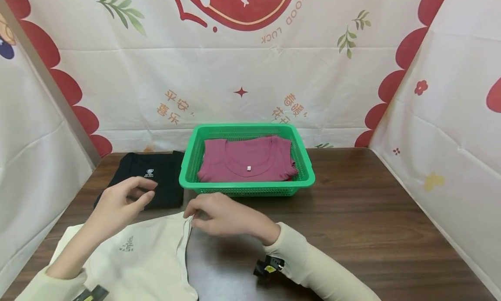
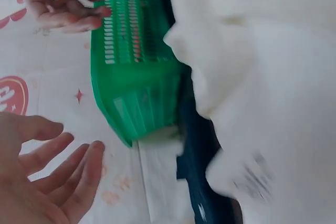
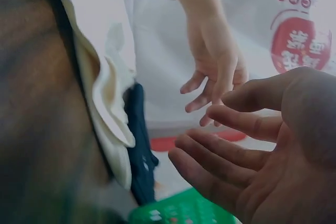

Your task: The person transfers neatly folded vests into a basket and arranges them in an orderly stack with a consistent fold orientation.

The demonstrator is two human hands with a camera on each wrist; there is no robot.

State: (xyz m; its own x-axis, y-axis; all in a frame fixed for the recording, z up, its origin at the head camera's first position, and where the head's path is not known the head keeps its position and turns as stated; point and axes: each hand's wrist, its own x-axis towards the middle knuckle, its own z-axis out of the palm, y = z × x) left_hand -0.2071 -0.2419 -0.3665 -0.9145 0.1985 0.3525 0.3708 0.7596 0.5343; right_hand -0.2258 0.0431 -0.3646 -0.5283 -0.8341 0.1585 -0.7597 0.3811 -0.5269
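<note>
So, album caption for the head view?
Fingers near a cream shirt, with a black garment and a green basket of plum clothing behind.

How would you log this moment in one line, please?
left hand: empty, hovering; right hand: empty, hovering; cream garment: on table; pink shirt: in basket

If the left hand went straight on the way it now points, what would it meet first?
Probably the left side of the green basket, past the black garment, though its height is unclear.
</note>
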